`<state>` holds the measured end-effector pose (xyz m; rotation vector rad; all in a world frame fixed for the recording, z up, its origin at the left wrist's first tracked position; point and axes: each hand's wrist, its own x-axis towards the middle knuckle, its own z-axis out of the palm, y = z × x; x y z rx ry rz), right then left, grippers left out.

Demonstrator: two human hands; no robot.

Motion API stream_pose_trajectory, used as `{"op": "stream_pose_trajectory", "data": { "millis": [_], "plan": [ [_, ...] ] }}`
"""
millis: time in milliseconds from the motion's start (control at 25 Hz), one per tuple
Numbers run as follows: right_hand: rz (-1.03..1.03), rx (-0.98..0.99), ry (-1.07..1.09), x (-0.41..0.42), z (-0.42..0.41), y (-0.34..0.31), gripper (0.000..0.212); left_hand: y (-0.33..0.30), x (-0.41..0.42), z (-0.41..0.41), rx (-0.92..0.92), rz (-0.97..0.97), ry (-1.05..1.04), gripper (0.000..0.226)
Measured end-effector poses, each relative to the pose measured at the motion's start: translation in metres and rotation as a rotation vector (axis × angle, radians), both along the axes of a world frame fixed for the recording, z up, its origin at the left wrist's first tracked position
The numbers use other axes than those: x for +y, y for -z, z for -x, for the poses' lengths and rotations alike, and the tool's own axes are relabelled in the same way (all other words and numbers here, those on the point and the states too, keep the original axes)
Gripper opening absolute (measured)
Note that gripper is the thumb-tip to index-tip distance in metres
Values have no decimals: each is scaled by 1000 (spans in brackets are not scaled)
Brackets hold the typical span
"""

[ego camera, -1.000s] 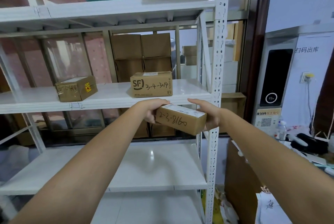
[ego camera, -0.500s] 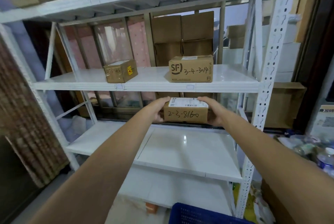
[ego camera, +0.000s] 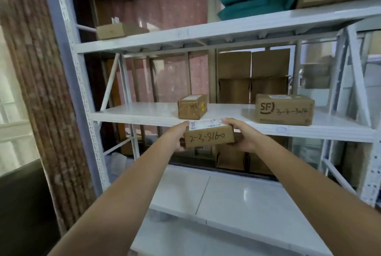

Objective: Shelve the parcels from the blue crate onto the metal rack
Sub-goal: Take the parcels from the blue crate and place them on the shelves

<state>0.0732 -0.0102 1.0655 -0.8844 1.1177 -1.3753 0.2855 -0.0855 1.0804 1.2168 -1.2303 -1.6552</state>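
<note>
Together, the curled fingers of the left hand (ego camera: 179, 136) and the right hand (ego camera: 241, 136) gripped the two short ends of a small brown parcel (ego camera: 208, 135), thumbs hooked over its top edge. It was a cardboard box with "2-3-8160" handwritten on its front and a white barcode label on top, held level in the air just before the front lip of the white metal rack (ego camera: 144, 116). Behind it on that middle shelf sat a small box (ego camera: 192, 106) and, farther right, an SF box (ego camera: 284, 109).

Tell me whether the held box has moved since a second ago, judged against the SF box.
Yes. The held box has shifted left: it was below the SF box, now sits below-left of it.
</note>
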Motion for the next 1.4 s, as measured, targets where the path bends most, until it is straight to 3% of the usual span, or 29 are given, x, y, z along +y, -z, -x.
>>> {"op": "stream_pose_trajectory", "data": {
  "millis": [160,280,560,720,840,1040,1160,1240,1400],
  "plan": [
    [19,131,-34,-45,-82,-22,80,-25,-47,-85,5,19,-25,28],
    [63,81,105,-77,-118,-50,77,-54,-76,-111,-4,60,-16,31],
    [167,164,235,-154,-140,-153,77,-139,-145,-126,9,434,156,40],
    [383,217,188,-190,-121,-227,66,-210,-190,-111,44,685,167,46],
    [503,347,234,-215,-103,-275,65,-257,-222,-88,67,819,135,48],
    [649,770,633,-252,-73,-337,67,-307,-279,-41,7,1084,-79,58],
    [576,1004,847,-276,-58,-355,70,-329,-308,-19,38,1164,-121,59],
    [506,1048,918,-287,-49,-358,66,-336,-322,-4,37,1153,-83,57],
    [367,1204,954,-306,-42,-351,66,-332,-351,11,-164,1212,-94,58]
  ]
}}
